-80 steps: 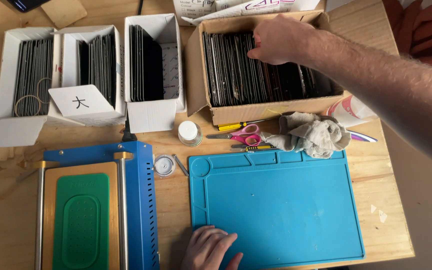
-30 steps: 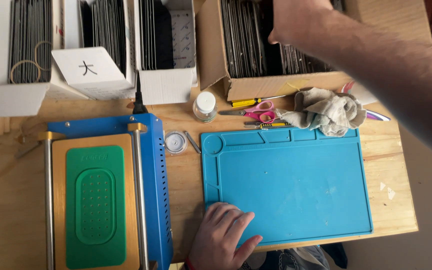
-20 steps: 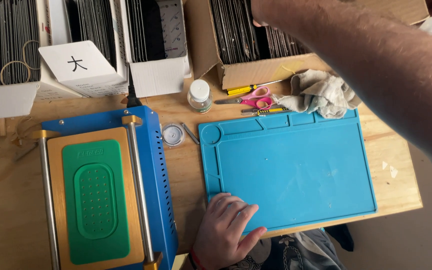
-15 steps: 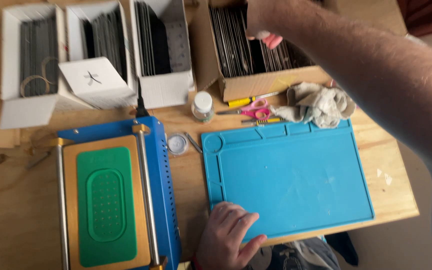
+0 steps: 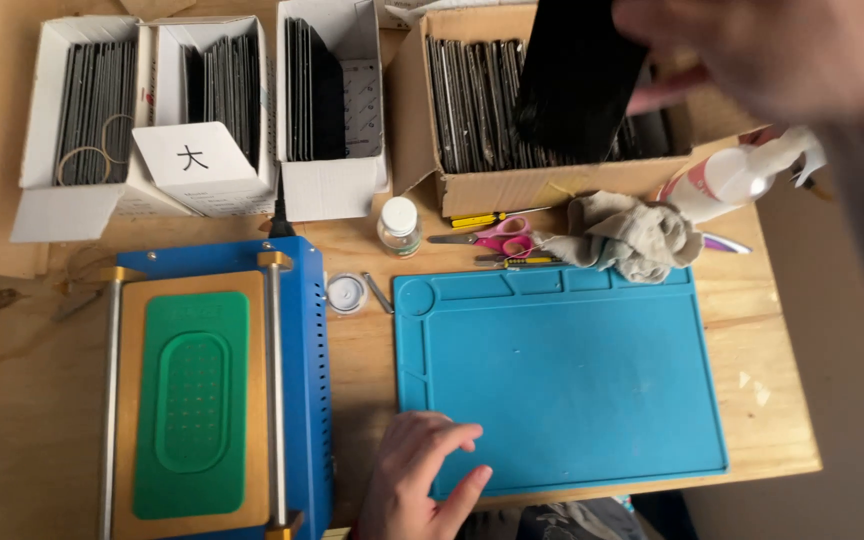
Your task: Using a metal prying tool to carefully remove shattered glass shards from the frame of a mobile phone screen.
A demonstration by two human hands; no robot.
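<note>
Our right hand (image 5: pixel 762 50) has lifted a black panel (image 5: pixel 577 80) clear of the cardboard box (image 5: pixel 512 185) at 12 o'clock, grip pinching it; left hand (image 5: pixel 422 480) stays flat on the blue mat (image 5: pixel 572 380).

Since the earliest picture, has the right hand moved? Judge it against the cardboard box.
Yes. The right hand has lifted out of the cardboard box, now holding a black panel above it.
</note>
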